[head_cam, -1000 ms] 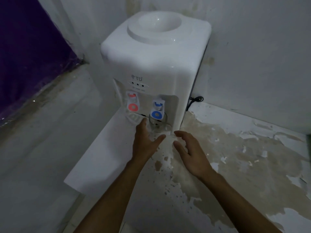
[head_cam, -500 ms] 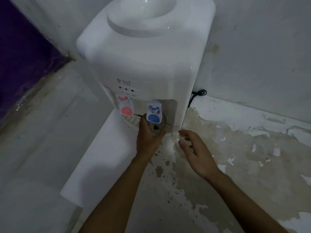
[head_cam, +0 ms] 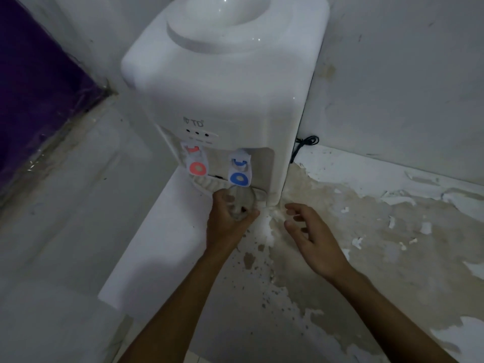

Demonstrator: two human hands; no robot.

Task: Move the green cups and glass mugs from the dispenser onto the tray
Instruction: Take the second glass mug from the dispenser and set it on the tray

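Observation:
A white water dispenser (head_cam: pixel 222 95) stands against the wall, with a red tap (head_cam: pixel 197 167) and a blue tap (head_cam: pixel 239 178). A clear glass mug (head_cam: pixel 241 201) sits on the ribbed drip tray (head_cam: pixel 207 185) just below the blue tap. My left hand (head_cam: pixel 227 224) is wrapped around the mug from the front and left. My right hand (head_cam: pixel 311 237) hovers to the right of it, fingers spread and holding nothing. No green cup and no serving tray are in view.
The dispenser stands on a white board (head_cam: pixel 157 244) over a stained, peeling floor (head_cam: pixel 366 244). A black cable (head_cam: pixel 305 142) runs behind the dispenser at the right. A purple sheet (head_cam: pixel 34 79) hangs at the left.
My left hand has gone from open in front of the mug to closed around it. The camera has moved closer to the dispenser. My right hand has stayed open beside it.

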